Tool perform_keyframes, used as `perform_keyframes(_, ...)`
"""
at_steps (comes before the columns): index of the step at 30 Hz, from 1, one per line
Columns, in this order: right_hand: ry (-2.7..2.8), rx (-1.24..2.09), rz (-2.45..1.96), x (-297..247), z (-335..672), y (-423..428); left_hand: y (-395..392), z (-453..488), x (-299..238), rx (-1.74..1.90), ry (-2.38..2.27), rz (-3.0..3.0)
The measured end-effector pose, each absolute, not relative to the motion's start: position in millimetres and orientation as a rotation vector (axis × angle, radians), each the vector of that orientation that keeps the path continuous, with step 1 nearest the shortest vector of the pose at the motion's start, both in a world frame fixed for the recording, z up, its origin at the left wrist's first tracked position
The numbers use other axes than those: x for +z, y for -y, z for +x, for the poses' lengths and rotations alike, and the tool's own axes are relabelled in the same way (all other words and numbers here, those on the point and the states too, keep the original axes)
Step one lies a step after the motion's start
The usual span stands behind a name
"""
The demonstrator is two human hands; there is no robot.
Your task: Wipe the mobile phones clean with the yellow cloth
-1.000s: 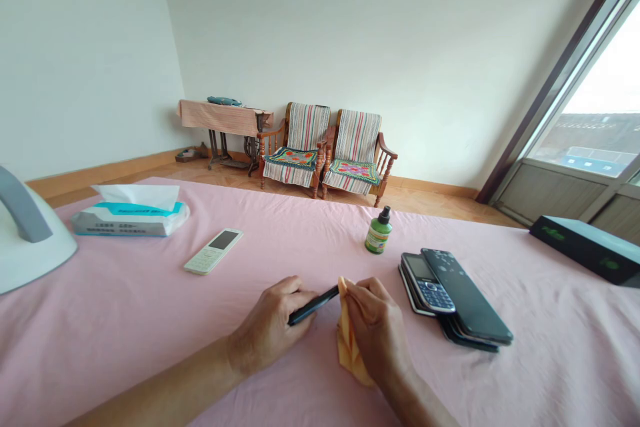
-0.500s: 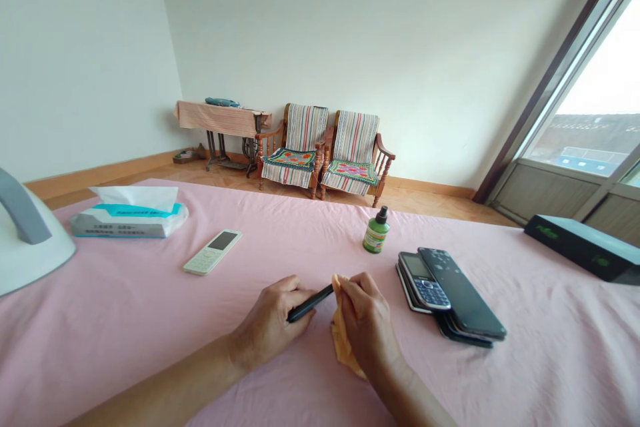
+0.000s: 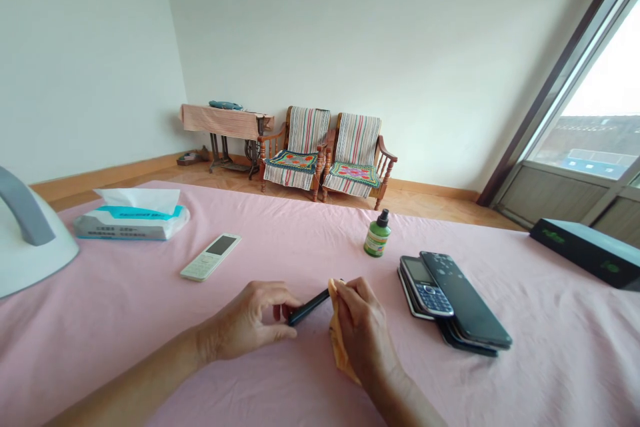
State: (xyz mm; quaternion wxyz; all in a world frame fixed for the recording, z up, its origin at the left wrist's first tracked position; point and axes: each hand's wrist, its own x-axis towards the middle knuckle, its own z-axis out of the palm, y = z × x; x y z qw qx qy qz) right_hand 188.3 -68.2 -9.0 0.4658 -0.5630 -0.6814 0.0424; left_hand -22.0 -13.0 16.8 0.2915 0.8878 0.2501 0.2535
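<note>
My left hand pinches the near end of a dark phone between thumb and fingers; my right hand presses an orange cloth against its far end. Stacked phones lie just right.

Table under pink cloth is bearing: tissue pack at 10 o'clock, white phone, green bottle, stacked phones at 3 o'clock.

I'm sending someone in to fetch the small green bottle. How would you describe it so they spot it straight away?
Start at the pink tablecloth and go to the pile of dark phones on its right half. Just behind that pile, toward the striped armchairs, stands the green bottle. It is the only upright thing there: small, with a black cap.
</note>
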Motion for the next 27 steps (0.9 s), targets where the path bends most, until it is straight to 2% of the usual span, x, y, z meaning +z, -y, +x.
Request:
perform_keyframes(11, 2.044, 0.243, -1.152, -8, 160, 92, 15, -14, 10, 0.771, -0.675, 2.355)
perform_keyframes(19, 1.733, 0.115, -1.336, -11, 191, 69, 18, -13, 13, 0.739, -0.652, 2.339)
perform_keyframes(27, 1.888, 0.250, -1.172, -9, 168, 82, 20, -8, 4, 0.836, -0.707, 2.326)
